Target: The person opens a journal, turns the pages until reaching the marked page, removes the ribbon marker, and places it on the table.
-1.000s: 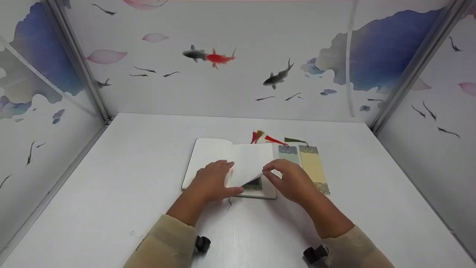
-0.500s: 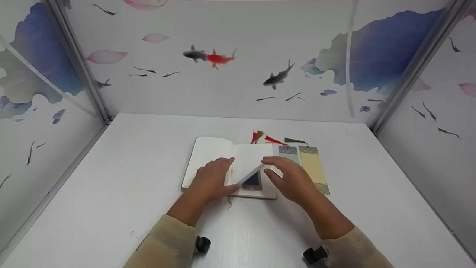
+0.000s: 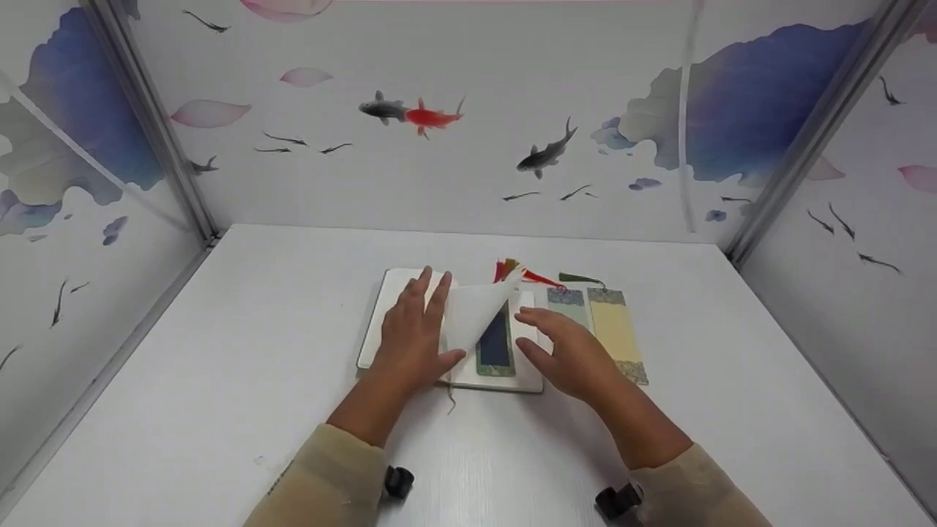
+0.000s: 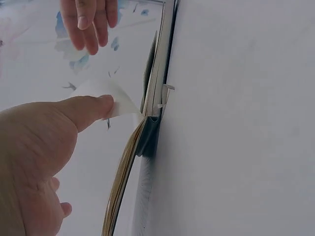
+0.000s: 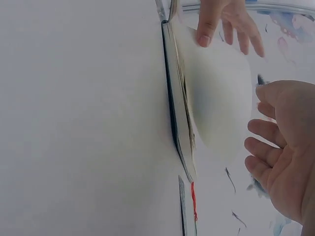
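Note:
An open notebook (image 3: 528, 377) with white pages lies on the table. One thin page (image 3: 472, 315) stands lifted and curled toward the left. Beneath it, on the right-hand side, shows a dark blue bookmark (image 3: 495, 348) with a patterned green border; its upper end is hidden by the page. My left hand (image 3: 411, 329) spreads over the left half, fingers straight, its thumb against the lifted page (image 4: 120, 101) in the left wrist view. Beside the notebook's right edge hovers my right hand (image 3: 571, 355), fingers loosely bent, thumb apart from them and nothing between.
A green bookmark (image 3: 567, 311) and a yellow bookmark (image 3: 615, 322) lie right of the notebook, partly behind the right hand. Red tassels (image 3: 542, 279) and a dark green tassel (image 3: 578, 278) extend behind. A ribbon (image 3: 451, 399) hangs from the notebook's near edge. Printed walls (image 3: 468, 176) enclose the table.
The right hand has let go of the page's corner. The page has swung up and leftward, uncovering more of the blue bookmark. The left hand's fingers have straightened and reach farther forward.

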A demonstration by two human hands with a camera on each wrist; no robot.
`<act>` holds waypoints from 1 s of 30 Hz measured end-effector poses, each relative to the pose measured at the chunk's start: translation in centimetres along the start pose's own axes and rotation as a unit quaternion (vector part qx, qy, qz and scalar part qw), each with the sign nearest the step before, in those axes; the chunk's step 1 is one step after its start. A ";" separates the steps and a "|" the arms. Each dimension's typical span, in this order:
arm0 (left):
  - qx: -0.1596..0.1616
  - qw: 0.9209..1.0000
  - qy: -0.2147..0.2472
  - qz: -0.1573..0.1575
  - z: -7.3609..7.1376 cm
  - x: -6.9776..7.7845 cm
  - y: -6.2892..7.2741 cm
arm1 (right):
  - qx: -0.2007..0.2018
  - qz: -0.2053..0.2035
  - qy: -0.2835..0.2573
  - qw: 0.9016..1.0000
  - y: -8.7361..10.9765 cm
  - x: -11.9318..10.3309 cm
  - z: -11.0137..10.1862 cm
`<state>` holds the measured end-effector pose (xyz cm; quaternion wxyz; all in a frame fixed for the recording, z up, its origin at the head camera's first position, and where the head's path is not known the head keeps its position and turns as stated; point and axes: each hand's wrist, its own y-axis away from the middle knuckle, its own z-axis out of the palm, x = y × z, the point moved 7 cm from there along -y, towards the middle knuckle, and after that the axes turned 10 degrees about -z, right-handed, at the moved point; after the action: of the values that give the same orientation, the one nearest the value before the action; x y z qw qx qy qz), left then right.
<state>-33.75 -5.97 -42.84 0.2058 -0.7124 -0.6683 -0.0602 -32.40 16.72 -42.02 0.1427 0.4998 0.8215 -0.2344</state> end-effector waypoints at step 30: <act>-0.049 0.997 -0.064 0.009 0.5 -0.3 0.0 | -0.106 0.058 0.033 0.992 -5.2 0.2 3.8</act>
<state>-33.87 -6.05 -43.37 0.1281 -0.7302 -0.6695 -0.0456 -37.14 12.82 -44.05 0.1816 0.5360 0.8156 -0.1207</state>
